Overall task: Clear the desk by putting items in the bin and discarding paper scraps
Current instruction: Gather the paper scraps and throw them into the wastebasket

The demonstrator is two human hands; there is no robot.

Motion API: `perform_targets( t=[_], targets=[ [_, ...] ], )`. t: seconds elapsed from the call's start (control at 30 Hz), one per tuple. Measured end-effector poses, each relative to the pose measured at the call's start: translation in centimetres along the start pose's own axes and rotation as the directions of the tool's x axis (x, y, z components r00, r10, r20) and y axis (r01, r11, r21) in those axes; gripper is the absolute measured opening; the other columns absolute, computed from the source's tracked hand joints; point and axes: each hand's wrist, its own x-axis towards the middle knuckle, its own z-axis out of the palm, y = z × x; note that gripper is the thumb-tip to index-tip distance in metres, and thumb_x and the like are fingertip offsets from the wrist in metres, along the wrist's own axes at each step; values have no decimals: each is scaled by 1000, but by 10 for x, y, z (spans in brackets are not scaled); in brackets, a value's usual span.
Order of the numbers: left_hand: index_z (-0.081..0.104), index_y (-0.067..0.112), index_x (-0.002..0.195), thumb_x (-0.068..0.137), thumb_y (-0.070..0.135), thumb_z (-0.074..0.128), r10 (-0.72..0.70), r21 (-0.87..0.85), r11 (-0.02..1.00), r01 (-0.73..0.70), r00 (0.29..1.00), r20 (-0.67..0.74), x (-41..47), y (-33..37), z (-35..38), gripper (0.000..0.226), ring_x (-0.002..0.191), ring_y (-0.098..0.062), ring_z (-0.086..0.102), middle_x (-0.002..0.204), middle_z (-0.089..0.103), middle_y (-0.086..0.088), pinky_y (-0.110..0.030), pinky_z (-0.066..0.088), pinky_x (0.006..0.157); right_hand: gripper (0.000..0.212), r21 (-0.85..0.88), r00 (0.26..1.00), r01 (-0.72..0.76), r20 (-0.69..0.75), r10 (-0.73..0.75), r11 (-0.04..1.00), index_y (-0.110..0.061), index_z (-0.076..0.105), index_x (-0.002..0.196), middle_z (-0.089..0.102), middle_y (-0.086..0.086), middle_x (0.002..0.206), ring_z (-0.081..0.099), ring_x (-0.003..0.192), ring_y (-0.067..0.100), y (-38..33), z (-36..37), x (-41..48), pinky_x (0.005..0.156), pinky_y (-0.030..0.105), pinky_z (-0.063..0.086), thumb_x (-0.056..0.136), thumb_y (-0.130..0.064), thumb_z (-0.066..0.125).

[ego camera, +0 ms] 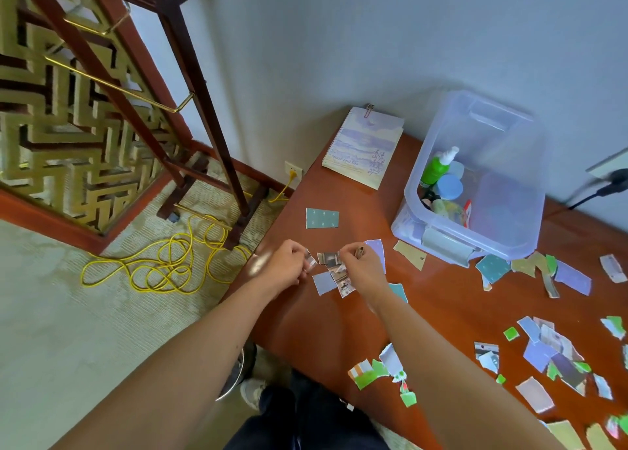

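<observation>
A clear plastic bin (475, 191) is seen standing on the reddish-brown table (339, 320), close to the wall, with its lid off. Inside the bin a green bottle (436, 169) with a white pump top, a pale blue round lid (449, 186) and some smaller items are held; these smaller items cannot be told apart. To the left of the bin, against the wall, a spiral notebook (363, 147) is laid flat, and the words "Moon And Sea" can be read on its cover; the other writing beside them is too small to read.

In front of the bin and to its left, near the table's left edge, both hands are held above a small cluster of paper scraps (334, 274). The fingers of the left hand (285, 266) are pinched together on a small striped scrap (310, 260). The fingers of the right hand (362, 262) are closed on a dark printed scrap at the cluster's top.

A teal scrap (322, 218) lies alone between the notebook and the hands. Many more scraps (550, 351) are scattered in front of the bin and to its right, up to the table's near edge. Bare table is left between the hands and the near edge. Left of the table, on the carpeted floor, a yellow cable (159, 266) is coiled beside a dark wooden stand (190, 85).
</observation>
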Motion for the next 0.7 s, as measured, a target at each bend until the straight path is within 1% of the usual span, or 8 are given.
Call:
perform_targets(
  t=[0.1, 0.17, 0.2, 0.27, 0.3, 0.37, 0.6, 0.7],
  targets=[
    [54, 18, 102, 97, 17, 47, 105, 252, 962, -105, 994, 15, 6, 2, -4, 9, 76, -9, 51, 84, 55, 7, -15, 34, 57, 23, -256, 995, 91, 50, -81, 962, -24, 59, 97, 63, -3, 106, 59, 96, 17, 0, -1, 9, 76, 27, 45, 94, -8, 43],
    [54, 21, 113, 93, 19, 57, 157, 420, 891, -172, 985, 70, 8, 2, -7, 20, 74, -8, 50, 81, 51, 10, -18, 34, 57, 24, -414, 991, 132, 79, -109, 901, -26, 61, 105, 62, -4, 112, 60, 97, 17, 1, 0, 13, 78, 29, 48, 95, -12, 44],
    [53, 23, 118, 91, 20, 61, 187, 513, 833, -210, 978, 96, 10, 2, -8, 29, 76, -8, 51, 85, 52, 9, -21, 36, 60, 26, -470, 989, 148, 86, -122, 870, -27, 61, 111, 62, -5, 115, 60, 100, 16, 1, 0, 15, 80, 30, 50, 94, -15, 47],
    [50, 28, 125, 86, 22, 66, 223, 638, 728, -251, 967, 126, 15, 2, -10, 42, 93, -14, 56, 106, 53, 4, -25, 42, 74, 32, -552, 983, 184, 105, -151, 813, -30, 59, 121, 60, -6, 121, 58, 107, 16, 0, 0, 18, 83, 30, 51, 91, -21, 55],
    [49, 30, 126, 86, 23, 67, 227, 668, 699, -256, 965, 133, 17, 2, -11, 45, 101, -17, 56, 114, 52, 2, -28, 45, 81, 35, -583, 980, 198, 118, -159, 788, -31, 56, 124, 58, -5, 122, 57, 108, 16, -1, 0, 19, 82, 29, 50, 89, -24, 60],
    [49, 31, 124, 84, 23, 68, 232, 706, 657, -264, 962, 145, 22, 2, -12, 44, 104, -22, 57, 120, 49, 2, -32, 47, 86, 42, -630, 979, 202, 130, -155, 750, -31, 53, 127, 54, -4, 121, 56, 108, 18, -3, 0, 20, 78, 26, 47, 87, -29, 66],
    [52, 25, 97, 81, 25, 71, 251, 801, 527, -284, 952, 173, 32, 10, -15, 25, 86, -26, 58, 106, 47, 0, -38, 51, 76, 29, -699, 979, 201, 117, -167, 686, -26, 52, 112, 48, -2, 112, 54, 92, 19, -11, 0, 23, 54, 20, 30, 87, -29, 67],
    [50, 26, 87, 78, 27, 74, 262, 812, 508, -286, 950, 170, 34, 10, -16, 26, 81, -24, 57, 100, 44, 2, -36, 51, 73, 25, -694, 982, 187, 110, -155, 695, -25, 53, 107, 48, -2, 111, 54, 90, 19, -11, 1, 23, 53, 19, 30, 87, -29, 67]
  ],
)
